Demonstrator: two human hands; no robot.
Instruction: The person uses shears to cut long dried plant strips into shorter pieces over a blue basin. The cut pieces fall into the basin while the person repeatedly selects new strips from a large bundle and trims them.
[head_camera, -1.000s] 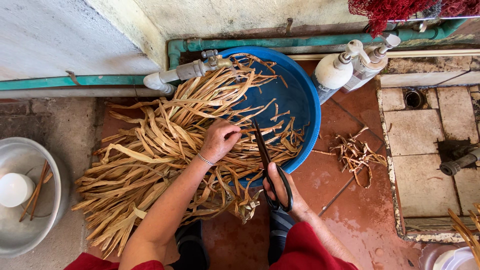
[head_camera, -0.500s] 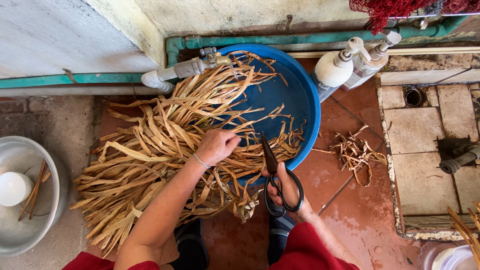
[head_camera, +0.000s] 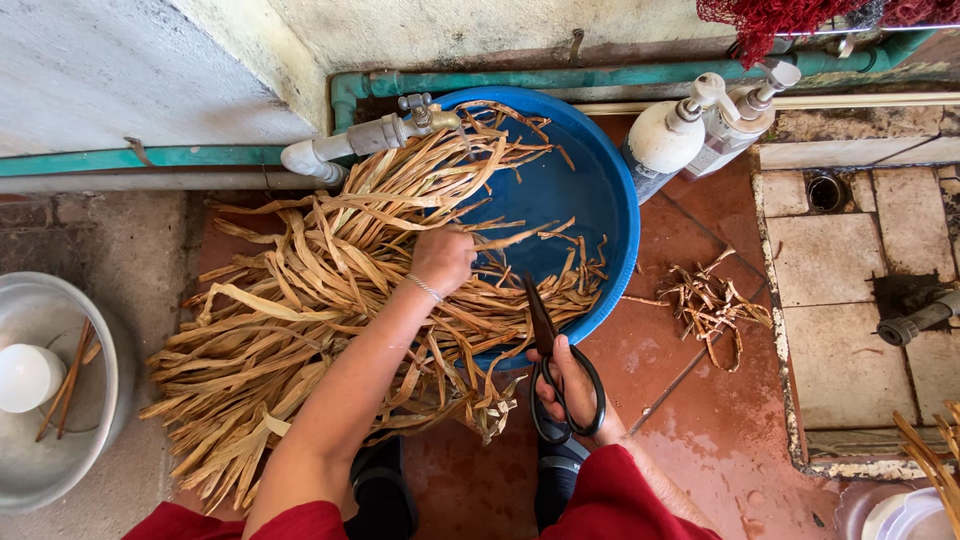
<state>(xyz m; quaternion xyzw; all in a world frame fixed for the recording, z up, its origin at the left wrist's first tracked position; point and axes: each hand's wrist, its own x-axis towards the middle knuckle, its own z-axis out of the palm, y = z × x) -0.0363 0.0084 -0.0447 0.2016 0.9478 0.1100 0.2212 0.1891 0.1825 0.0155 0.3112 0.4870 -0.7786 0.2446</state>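
My left hand (head_camera: 442, 258) grips a bunch of dried tan leaf strips (head_camera: 300, 320) that lie in a big heap, spilling over the rim of a blue plastic basin (head_camera: 605, 180). A thin bracelet circles that wrist. My right hand (head_camera: 580, 395) holds black scissors (head_camera: 552, 365) by the loops, blades pointing up towards the basin's near rim and the strip ends. The basin holds water and several loose strips.
A tap on a white pipe (head_camera: 350, 140) hangs over the basin. Two pump bottles (head_camera: 690, 130) stand at its right. Cut scraps (head_camera: 710, 305) lie on the wet red floor. A metal bowl (head_camera: 70, 440) with a white cup and sticks sits left. My dark shoes (head_camera: 380, 480) are below.
My left hand has shifted up and right on the strips, closing around a bunch. My right hand with the scissors moved slightly down and right.
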